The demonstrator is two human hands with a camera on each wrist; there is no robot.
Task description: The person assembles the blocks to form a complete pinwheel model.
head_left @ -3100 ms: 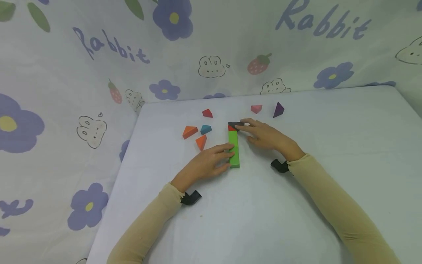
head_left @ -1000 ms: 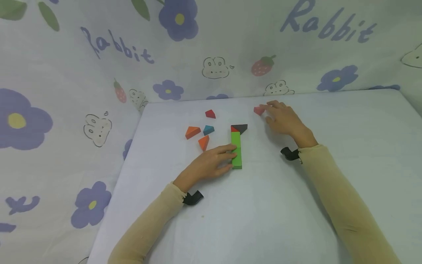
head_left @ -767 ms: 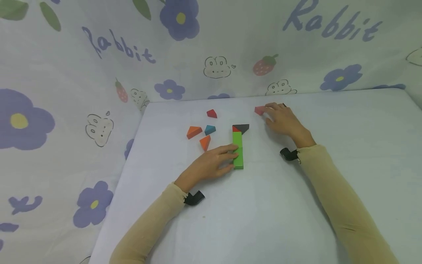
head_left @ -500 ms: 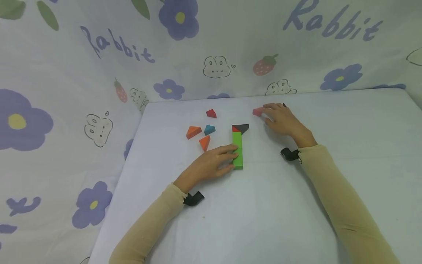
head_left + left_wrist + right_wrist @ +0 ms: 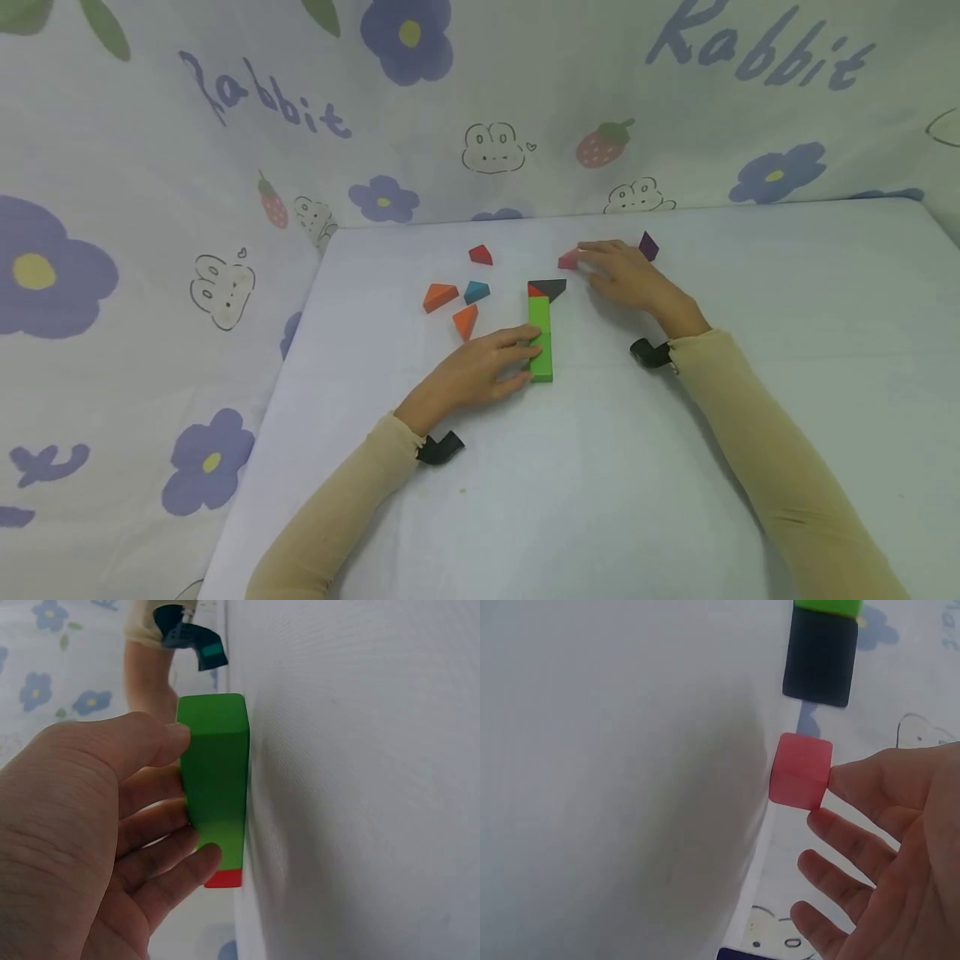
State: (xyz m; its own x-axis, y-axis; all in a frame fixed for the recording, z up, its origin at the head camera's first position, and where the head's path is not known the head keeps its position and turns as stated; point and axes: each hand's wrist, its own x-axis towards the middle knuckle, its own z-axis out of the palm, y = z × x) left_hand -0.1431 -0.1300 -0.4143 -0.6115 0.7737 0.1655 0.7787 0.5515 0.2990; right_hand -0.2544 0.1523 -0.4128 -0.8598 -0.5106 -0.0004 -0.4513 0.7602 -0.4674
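My left hand (image 5: 468,371) rests its fingertips against the left side and top of two green blocks (image 5: 540,358) set end to end. In the left wrist view, the left thumb touches the near part of the green block (image 5: 216,757). A small red piece (image 5: 536,290) and a dark grey piece (image 5: 553,288) stand at the far end of the green row. Beyond and to the right, my right hand (image 5: 626,275) holds a pink block (image 5: 567,260) at its fingertips. The right wrist view shows thumb and index finger on the pink block (image 5: 801,771).
Left of the row lie two orange pieces (image 5: 440,297) (image 5: 466,322), a blue piece (image 5: 476,292) and, farther back, a red piece (image 5: 481,255). A purple piece (image 5: 648,246) stands behind the right hand. A patterned cloth hangs behind the white table (image 5: 600,500).
My right hand has left the dark grey piece, gone to the pink block, and moved it left and slightly nearer. The purple piece shows again. My left hand stays at the green blocks.
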